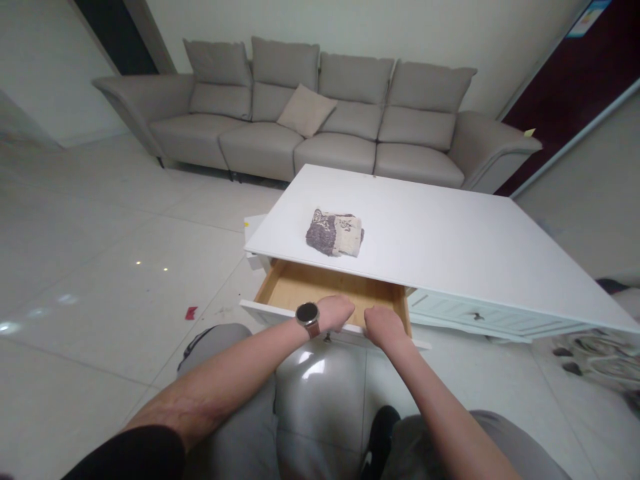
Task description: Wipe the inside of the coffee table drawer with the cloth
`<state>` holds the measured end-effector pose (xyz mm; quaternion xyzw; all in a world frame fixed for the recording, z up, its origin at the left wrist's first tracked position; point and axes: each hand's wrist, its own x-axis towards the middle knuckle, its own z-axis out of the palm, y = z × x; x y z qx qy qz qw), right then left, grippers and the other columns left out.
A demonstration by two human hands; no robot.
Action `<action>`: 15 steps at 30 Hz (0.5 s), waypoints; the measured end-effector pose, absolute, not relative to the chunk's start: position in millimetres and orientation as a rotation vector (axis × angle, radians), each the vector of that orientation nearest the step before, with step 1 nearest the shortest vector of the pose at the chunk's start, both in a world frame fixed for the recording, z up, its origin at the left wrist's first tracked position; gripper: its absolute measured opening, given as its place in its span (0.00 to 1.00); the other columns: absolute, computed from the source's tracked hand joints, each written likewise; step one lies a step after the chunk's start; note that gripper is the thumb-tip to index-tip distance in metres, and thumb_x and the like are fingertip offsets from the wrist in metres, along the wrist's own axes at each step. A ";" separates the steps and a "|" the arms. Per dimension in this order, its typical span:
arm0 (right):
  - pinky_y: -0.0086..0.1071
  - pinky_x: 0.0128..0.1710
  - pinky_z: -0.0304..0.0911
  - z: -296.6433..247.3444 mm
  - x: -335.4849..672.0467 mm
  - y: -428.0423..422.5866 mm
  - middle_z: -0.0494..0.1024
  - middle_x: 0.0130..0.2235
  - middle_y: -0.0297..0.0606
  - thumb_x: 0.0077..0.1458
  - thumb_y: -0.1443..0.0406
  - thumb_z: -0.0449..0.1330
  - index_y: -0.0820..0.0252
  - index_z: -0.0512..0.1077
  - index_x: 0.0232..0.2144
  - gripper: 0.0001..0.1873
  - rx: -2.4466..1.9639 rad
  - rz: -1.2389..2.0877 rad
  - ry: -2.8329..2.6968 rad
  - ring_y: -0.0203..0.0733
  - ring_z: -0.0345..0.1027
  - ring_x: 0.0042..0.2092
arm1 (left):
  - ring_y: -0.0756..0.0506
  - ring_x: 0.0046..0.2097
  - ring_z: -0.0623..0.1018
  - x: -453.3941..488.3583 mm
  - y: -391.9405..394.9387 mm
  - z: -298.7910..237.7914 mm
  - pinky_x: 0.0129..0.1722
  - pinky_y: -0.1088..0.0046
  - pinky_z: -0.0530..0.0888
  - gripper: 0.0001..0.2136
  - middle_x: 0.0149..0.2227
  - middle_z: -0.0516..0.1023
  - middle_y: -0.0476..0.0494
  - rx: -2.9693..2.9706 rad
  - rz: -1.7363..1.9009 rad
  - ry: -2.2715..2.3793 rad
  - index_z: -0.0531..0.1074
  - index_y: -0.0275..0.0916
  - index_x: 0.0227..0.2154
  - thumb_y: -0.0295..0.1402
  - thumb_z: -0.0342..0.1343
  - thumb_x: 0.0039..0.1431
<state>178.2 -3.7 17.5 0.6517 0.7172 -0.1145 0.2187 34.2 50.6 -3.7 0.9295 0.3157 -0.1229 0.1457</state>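
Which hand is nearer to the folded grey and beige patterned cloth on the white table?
Left, narrowly. The left hand grips the open wooden drawer's front edge almost straight below the folded grey and beige patterned cloth; the right hand grips the same edge further right and lower.

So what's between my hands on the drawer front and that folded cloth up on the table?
In the head view, only the open drawer's bare wooden bottom and the white table's front edge separate the hands from the folded cloth.

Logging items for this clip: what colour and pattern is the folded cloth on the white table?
Folded cloth: dark purplish-grey speckle with cream panels, seen in the head view.
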 end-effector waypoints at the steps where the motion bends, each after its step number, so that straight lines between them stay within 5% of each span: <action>1: 0.36 0.48 0.71 17.1 178.4 -4.1 0.82 0.47 0.57 0.62 0.72 0.57 0.68 0.80 0.49 0.16 1.806 -0.318 1.986 0.53 0.77 0.51 | 0.36 0.40 0.84 33.8 50.3 -5.2 0.36 0.66 0.78 0.08 0.35 0.82 0.29 2.684 -0.347 0.907 0.81 0.30 0.34 0.20 0.59 0.53; 15: 0.38 0.48 0.71 19.9 174.2 -10.5 0.81 0.48 0.57 0.62 0.74 0.54 0.68 0.80 0.49 0.18 1.814 -0.327 1.971 0.54 0.77 0.51 | 0.36 0.40 0.83 30.7 43.0 -16.4 0.36 0.67 0.78 0.07 0.34 0.81 0.31 2.718 -0.293 0.908 0.80 0.31 0.34 0.20 0.58 0.56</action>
